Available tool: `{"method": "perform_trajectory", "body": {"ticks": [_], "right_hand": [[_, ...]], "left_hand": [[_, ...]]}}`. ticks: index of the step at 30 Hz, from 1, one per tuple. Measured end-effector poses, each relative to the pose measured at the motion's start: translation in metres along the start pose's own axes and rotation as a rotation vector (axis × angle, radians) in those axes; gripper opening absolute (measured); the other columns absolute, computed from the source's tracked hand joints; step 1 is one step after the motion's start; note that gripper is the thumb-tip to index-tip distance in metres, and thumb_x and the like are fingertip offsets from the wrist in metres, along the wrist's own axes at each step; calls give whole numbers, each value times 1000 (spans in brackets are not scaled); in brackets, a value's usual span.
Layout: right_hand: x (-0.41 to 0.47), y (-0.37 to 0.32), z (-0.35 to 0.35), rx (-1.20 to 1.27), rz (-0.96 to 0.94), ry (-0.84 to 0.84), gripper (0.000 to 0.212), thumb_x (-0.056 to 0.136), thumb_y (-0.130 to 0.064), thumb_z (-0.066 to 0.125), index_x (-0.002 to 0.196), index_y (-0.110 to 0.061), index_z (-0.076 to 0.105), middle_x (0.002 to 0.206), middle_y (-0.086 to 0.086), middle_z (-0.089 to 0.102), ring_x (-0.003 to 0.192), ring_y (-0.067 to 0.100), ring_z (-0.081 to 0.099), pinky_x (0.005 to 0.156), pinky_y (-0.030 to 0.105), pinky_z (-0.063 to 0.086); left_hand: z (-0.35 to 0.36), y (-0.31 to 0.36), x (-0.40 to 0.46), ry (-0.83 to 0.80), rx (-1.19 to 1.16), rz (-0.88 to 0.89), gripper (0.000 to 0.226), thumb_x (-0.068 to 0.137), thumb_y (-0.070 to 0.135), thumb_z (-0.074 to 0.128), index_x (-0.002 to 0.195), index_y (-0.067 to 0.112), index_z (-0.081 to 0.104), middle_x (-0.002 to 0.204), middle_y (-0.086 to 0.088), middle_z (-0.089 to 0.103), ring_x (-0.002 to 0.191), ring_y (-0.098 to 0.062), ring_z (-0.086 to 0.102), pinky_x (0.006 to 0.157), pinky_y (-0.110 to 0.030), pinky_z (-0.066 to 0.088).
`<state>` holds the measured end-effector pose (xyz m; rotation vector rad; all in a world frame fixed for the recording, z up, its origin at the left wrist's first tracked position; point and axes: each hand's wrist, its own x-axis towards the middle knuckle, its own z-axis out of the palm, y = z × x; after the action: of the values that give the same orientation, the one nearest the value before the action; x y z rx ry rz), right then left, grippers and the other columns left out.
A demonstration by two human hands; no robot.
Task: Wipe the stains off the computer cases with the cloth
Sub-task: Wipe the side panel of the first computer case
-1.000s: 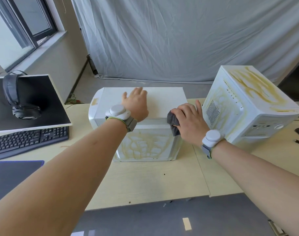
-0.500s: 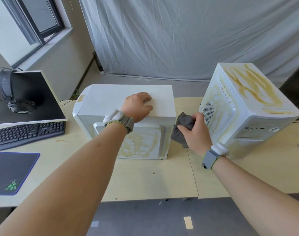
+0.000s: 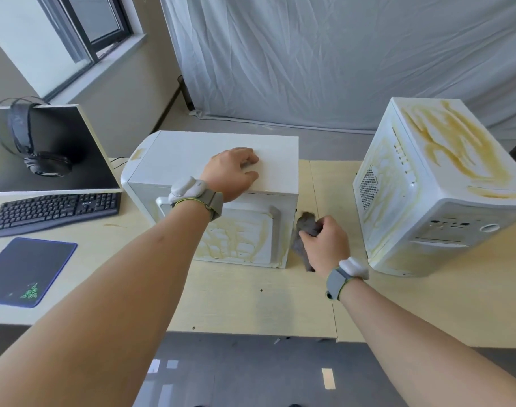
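Note:
Two white computer cases stand on the pale wooden desk (image 3: 251, 301). The near case (image 3: 192, 154) has a clean top, a small yellow smear at its far left corner, and yellowish-brown stains on its front panel. My left hand (image 3: 231, 171) rests on its top, fingers curled down on the surface. My right hand (image 3: 324, 242) holds a crumpled grey cloth (image 3: 305, 227) low beside the case's right front corner. The second case (image 3: 433, 183), to the right, carries heavy yellow streaks on its top and left side.
A black keyboard (image 3: 54, 210) and a dark mouse pad (image 3: 24, 271) lie at the left. Behind them is a monitor (image 3: 60, 148) with headphones (image 3: 30, 136) hung over it. A grey sheet covers the back wall. The desk's front edge is close to me.
My right hand has carried the cloth off the near case's top right edge, down beside its right front corner. My left hand has curled its fingers and stays on top. The view has shifted.

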<state>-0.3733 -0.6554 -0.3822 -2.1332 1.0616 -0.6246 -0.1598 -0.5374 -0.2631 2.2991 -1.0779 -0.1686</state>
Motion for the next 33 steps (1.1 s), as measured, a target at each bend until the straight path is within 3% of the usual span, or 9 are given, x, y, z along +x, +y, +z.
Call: {"method": "perform_trajectory", "body": {"ticks": [3,5,9,11,16,18,24,28,33], "right_hand": [[-8,-14,-15,130,-60,13,38,82,-35,80,97,-14,52,82,-7,58,75,14,60,64,29,50],[-9,-39,-27,222,-156,75,47,81,-37,82,98,-13,45,79,-10,54,70,4,56,57,19,44],[5,-66,-31,-20,-468,175,42,86,-41,76,84,-20,40,63,-9,45,52,18,45,45,28,36],[12,-59,-23,-83,-436,155,43,84,-43,76,81,-21,40,61,-9,44,51,21,44,45,28,37],[6,-27,-5,-81,112,-152,42,80,-49,77,80,-16,50,70,0,60,65,25,58,58,37,51],[1,-21,-6,-60,197,-215,38,82,-45,73,79,-13,52,72,4,59,67,27,58,60,37,50],[-13,-72,-27,452,36,-81,17,85,-28,74,77,-18,63,67,-6,62,63,12,56,57,24,44],[-13,-91,-25,359,-221,48,13,89,-28,74,95,-17,74,75,-10,69,71,8,63,64,18,50],[-9,-90,-15,375,-182,115,11,87,-25,74,78,-18,72,59,-7,63,59,15,55,54,29,46]], "left_hand": [[1,1,2,6,15,-9,36,83,30,62,119,31,67,138,15,59,123,-18,55,100,-37,47],[3,2,2,13,25,-10,36,82,30,61,117,32,68,137,15,59,122,-20,55,100,-38,47],[1,0,1,9,32,-5,36,81,33,59,116,33,67,138,14,59,122,-22,55,102,-40,46],[1,0,1,5,23,-1,35,82,32,60,116,32,67,137,14,59,121,-21,56,100,-39,47],[-1,-1,0,3,6,2,33,84,29,60,116,30,68,137,14,60,119,-18,57,99,-38,47],[0,0,1,-1,6,1,33,84,29,61,116,30,68,137,14,59,119,-18,57,100,-38,47],[1,1,1,2,-2,-5,33,84,28,62,115,30,69,139,15,58,122,-19,55,102,-38,46],[0,2,0,-5,-4,-7,35,84,28,62,118,30,69,143,15,56,127,-18,54,106,-41,45],[0,0,2,-17,-10,-13,35,84,29,62,118,31,68,145,15,55,128,-19,54,107,-43,45]]}}
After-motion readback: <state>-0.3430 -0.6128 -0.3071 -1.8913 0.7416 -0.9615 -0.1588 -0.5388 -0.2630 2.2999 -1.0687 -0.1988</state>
